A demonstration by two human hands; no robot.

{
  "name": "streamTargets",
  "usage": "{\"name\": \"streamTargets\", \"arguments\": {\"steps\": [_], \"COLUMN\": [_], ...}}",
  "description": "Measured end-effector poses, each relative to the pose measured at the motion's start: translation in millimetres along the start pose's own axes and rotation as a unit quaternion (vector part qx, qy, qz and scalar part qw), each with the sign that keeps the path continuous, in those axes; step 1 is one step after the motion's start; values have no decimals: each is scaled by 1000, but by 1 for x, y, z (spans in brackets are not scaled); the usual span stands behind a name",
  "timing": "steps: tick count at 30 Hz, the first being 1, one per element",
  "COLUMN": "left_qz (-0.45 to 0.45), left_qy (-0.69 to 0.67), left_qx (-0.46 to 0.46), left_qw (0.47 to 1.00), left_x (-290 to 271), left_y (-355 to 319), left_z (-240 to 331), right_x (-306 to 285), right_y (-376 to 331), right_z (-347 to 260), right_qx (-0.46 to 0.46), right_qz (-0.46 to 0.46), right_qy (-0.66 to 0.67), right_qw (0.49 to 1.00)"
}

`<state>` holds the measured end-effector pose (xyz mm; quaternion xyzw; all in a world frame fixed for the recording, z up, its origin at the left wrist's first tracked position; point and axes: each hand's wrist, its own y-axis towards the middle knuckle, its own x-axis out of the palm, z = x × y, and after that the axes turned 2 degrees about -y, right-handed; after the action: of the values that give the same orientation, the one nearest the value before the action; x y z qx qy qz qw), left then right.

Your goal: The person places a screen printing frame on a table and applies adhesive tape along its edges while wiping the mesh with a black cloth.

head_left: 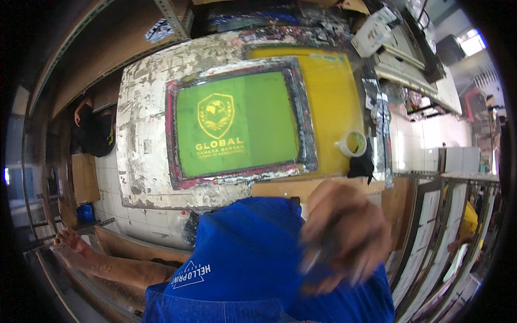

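Observation:
Out to the far left, my left hand reaches to a metal rack bar, its fingers curled over it. My right hand is raised in front of my blue shirt, smeared by motion; whether it holds anything cannot be made out. A screen-printing frame with green mesh lies on the worktable, a yellow crest and lettering showing in its left half. Partly under it on the right is a yellow sheet or screen. A roll of tape stands near the table's right edge.
Beside the tape lies a black cloth. Slatted racks stand at right, and a white machine at the back right. On the left, a person in dark clothing is near a cardboard box. Wooden shelving rises behind.

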<state>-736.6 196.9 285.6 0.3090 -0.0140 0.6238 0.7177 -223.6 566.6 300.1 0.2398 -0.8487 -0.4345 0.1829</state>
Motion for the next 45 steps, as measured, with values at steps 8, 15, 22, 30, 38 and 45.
{"name": "streamTargets", "arguments": {"steps": [8, 15, 22, 30, 38, 45], "left_qz": [-5, -132, -232, -277, -305, -314], "left_qy": [206, 327, 395, 533, 648, 672], "left_qx": [-11, -199, -328, -259, -168, -170], "left_qw": [979, 914, 826, 756, 677, 649], "left_x": [-8, 73, 98, 82, 109, 122], "left_y": [-21, -140, -226, -246, -249, -246], "left_z": [-6, -109, -203, -240, -228, -227], "right_x": [21, -25, -75, -57, -56, -53], "right_y": [-3, -128, -229, -215, -201, -195], "right_z": [34, 75, 125, 126, 131, 134], "right_qx": [-91, 430, 566, 567, 573, 564], "right_qz": [-14, 194, 184, 94, 1, -55], "right_qy": [79, -118, -254, -418, -522, -573], "right_qw": [993, 874, 762, 704, 632, 592]}}
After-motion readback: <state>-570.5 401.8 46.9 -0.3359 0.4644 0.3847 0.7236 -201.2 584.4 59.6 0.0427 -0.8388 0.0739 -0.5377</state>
